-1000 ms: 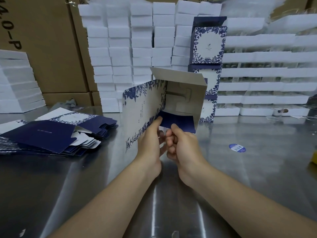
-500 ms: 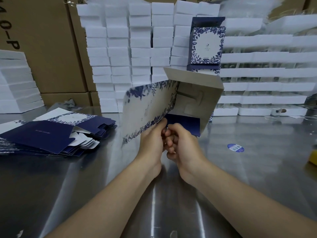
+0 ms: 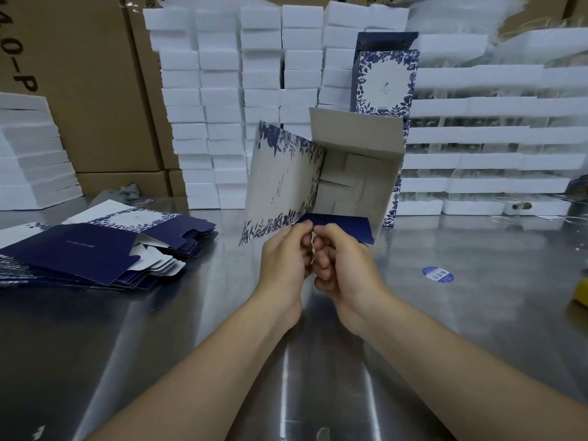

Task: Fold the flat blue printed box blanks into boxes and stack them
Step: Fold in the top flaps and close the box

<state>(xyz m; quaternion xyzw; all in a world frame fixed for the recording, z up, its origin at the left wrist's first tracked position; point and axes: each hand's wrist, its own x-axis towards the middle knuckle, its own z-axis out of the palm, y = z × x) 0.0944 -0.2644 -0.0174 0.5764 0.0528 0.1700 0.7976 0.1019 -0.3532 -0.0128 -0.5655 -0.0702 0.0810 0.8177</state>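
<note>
I hold a half-formed box (image 3: 286,186) up over the steel table, its open end facing me, with grey inside flaps showing. Its left panel is white with blue leaf print. My left hand (image 3: 284,259) pinches the lower edge of that panel. My right hand (image 3: 340,262) grips the dark blue bottom flap (image 3: 343,226) beside it, knuckles touching the left hand. A pile of flat blue blanks (image 3: 95,246) lies fanned out at the left. Behind the held box, finished boxes (image 3: 385,81) stand stacked upright.
Columns of white foam blocks (image 3: 222,106) and trays (image 3: 493,144) line the back of the steel table (image 3: 461,329). Brown cartons (image 3: 89,84) stand at the back left. A round blue sticker (image 3: 437,274) lies at the right, with a yellow object (image 3: 580,291) at the right edge.
The box has swung and opened wider toward me, showing its inner flaps squarely. Both hands stayed at its lower edge, closing together on the blue flap.
</note>
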